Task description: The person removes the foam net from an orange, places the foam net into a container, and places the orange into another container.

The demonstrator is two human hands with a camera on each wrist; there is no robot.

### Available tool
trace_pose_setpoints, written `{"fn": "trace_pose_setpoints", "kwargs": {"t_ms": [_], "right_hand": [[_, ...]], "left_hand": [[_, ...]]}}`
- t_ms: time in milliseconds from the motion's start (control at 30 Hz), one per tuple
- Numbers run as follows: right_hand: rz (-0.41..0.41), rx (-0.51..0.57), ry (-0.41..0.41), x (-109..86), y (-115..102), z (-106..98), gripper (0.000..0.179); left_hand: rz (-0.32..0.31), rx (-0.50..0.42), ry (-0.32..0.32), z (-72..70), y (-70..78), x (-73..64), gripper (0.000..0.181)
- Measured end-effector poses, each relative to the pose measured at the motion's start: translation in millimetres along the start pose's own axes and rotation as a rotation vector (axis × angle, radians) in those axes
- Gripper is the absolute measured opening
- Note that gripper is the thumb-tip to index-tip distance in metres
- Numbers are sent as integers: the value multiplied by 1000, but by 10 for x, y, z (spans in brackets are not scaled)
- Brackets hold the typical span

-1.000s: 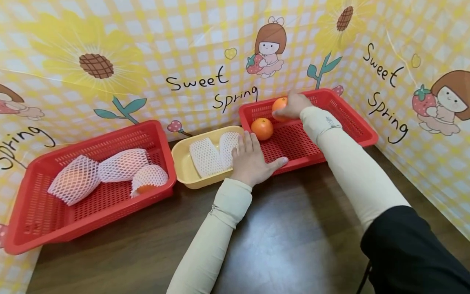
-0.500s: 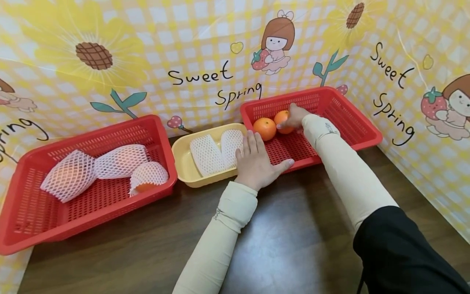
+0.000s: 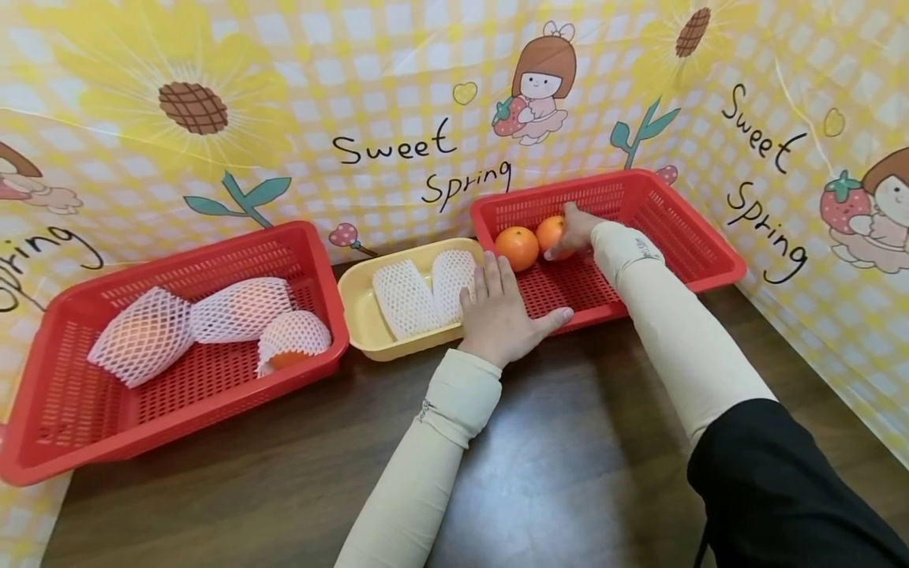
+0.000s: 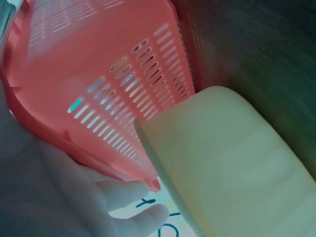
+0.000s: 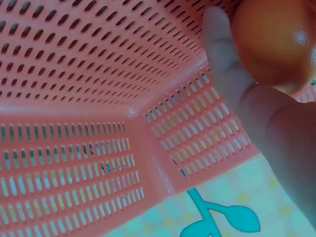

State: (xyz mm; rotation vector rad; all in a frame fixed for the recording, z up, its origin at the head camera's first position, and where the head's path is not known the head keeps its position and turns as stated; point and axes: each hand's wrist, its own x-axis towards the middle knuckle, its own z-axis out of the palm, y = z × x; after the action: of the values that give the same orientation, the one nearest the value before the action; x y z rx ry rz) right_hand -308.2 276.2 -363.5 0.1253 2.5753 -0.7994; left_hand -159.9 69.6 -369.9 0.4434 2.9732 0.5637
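Observation:
In the head view my left hand (image 3: 500, 312) lies with straight, spread fingers over the near left corner of the right red basket (image 3: 682, 276), beside the yellow tray (image 3: 362, 315). The left wrist view has its fingers (image 4: 123, 192) at the basket's rim, with the tray (image 4: 222, 158) alongside. Inside that basket my right hand (image 3: 582, 229) has thumb and fingers around the right side of an orange (image 3: 551, 233). A straight digit runs along this orange (image 5: 276, 39) in the right wrist view; its far side is hidden. Another orange (image 3: 516, 248) sits just left of it.
Two white foam nets (image 3: 405, 298) lie in the yellow tray. A second red basket (image 3: 192, 418) at the left contains three oranges in foam nets, one net (image 3: 294, 335) only partly covering its fruit. Behind stands a yellow checked cloth (image 3: 398, 71). The table (image 3: 554, 465) is dark wood.
My right hand has come down and nearer with its orange, which now sits lower beside the other orange. The left hand keeps its place at the basket rim. The head view has shifted slightly.

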Motion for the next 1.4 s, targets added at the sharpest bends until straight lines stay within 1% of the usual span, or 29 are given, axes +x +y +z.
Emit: {"fn": "trace_pose_setpoints", "kwargs": {"t_ms": [133,267,333,400,500,600,700,767,833,900,933,1000,1100,1167,1267,1400], "right_hand": [[-12,-12,12,-86,-2,-84,107],[-48,-71,68,-259,-102,-215,104],[-84,-86,103,-396,-167,-285,103],[-135,-87,140,-573,-215,-340,104],[-226,-91,190,-880,-245,-345,106],[-289,-96,249,-1229,-221,-238,108],[-333,-98,303,-1539,-169,-38,110],[-368,-112,331,-1685,-127,119,112],[-406,-120,350,-1788,-79,271,113],[-445,-126,360,-1856,-20,408,113],[-461,-132,360,-1862,-15,487,113],[-492,-138,361,-1858,-12,631,114],[-524,-162,360,-1813,-66,825,114],[-546,-180,361,-1782,-152,946,115],[-588,-213,357,-1749,-337,1107,117],[-662,-260,343,-1697,-639,1286,118]], "left_hand": [[8,-3,1,-20,17,-14,120],[7,10,4,-19,9,-8,120],[8,15,7,-14,4,-5,120],[17,17,18,-4,-4,-2,120],[44,-1,31,20,-42,-3,118],[97,-34,28,53,-110,-3,116],[159,-72,1,60,-209,-28,112],[192,-76,-14,38,-289,-83,111],[219,-66,-20,5,-373,-168,111],[244,-39,-5,-32,-458,-272,112],[249,-24,8,-56,-530,-334,113],[259,7,43,-111,-667,-459,113],[250,69,92,-222,-864,-631,113],[233,123,116,-306,-997,-733,114],[192,175,128,-448,-1204,-877,116],[117,146,115,-648,-1525,-1070,117]]}}
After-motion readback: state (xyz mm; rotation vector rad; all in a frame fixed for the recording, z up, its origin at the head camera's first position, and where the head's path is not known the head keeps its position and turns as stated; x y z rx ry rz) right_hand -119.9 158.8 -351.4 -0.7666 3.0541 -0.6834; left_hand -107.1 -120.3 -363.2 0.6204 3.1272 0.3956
